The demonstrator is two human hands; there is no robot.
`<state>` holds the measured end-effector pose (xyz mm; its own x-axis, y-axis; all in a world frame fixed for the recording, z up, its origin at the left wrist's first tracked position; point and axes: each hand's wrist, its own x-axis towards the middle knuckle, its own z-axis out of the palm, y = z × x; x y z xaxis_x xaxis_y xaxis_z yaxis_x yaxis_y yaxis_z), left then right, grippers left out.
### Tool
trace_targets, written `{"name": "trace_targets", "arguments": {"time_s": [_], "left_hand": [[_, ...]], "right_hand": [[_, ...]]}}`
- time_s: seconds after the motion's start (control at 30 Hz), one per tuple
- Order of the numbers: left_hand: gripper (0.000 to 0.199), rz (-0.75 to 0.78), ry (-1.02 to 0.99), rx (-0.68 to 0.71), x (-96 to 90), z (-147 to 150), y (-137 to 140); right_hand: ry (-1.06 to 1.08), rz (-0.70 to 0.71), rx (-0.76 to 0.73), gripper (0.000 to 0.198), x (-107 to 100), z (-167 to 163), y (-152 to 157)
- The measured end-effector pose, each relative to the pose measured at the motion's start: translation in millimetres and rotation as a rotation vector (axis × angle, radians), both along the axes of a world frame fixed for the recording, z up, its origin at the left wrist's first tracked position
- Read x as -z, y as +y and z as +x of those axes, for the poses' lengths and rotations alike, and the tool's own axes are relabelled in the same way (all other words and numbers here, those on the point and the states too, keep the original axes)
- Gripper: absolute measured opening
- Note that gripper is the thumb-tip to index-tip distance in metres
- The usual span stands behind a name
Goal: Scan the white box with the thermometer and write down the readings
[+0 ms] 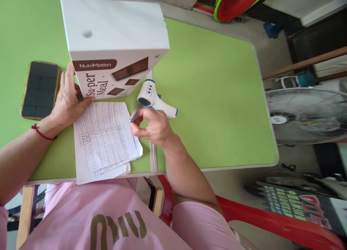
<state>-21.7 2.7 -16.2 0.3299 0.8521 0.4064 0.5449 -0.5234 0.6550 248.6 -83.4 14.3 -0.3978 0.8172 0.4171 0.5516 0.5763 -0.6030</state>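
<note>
A tall white box (116,29) printed "NutriMotion Su-per Meal" stands on the green table. My left hand (67,96) grips its lower left corner, the thumb along the bottom front edge and the fingers at its left side. Below the box lie several stacked sheets of paper (104,138) covered in dense handwriting, with one circled spot. My right hand (153,125) is closed over the sheets' right edge, pinching a slim grey pen-like object (136,114); its exact kind is unclear. Just beyond that hand lies a white and blue infrared thermometer (157,100).
A smartphone (40,90) in a yellowish case lies left of my left hand. The green table (217,98) has a seam near my right hand. Beyond its right edge stands a fan (306,116). A red chair (257,217) is at the lower right.
</note>
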Motion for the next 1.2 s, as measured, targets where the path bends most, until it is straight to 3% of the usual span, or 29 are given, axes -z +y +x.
{"name": "trace_targets", "arguments": {"time_s": [0.13,0.2,0.4,0.6,0.7,0.87,1.0,1.2], "left_hand": [[0.078,-0.06,0.013,-0.048,-2.6,1,-2],[0.085,-0.072,0.019,-0.067,-3.5,3,-3],[0.086,-0.103,-0.039,-0.063,-3.2,7,-6],[0.092,-0.106,-0.024,-0.032,-3.3,9,-6],[0.086,-0.114,-0.027,-0.048,-4.0,10,-7],[0.092,-0.048,-0.018,-0.008,-1.8,10,-7],[0.092,-0.004,0.002,-0.03,0.9,7,-4],[0.085,-0.017,-0.021,-0.055,-0.1,5,-5]], "right_hand": [[0.309,-0.319,0.057,0.007,9,-9,5],[0.381,-0.403,0.106,0.007,17,-13,10],[0.58,-0.472,0.281,0.011,29,-17,18],[0.431,-0.547,0.182,0.013,22,-14,21],[0.439,-0.51,0.148,0.013,24,-11,18],[0.385,-0.293,0.284,0.012,30,-11,4],[0.28,-0.145,0.309,0.01,31,-14,2],[0.203,-0.168,0.329,0.014,32,-14,6]]}}
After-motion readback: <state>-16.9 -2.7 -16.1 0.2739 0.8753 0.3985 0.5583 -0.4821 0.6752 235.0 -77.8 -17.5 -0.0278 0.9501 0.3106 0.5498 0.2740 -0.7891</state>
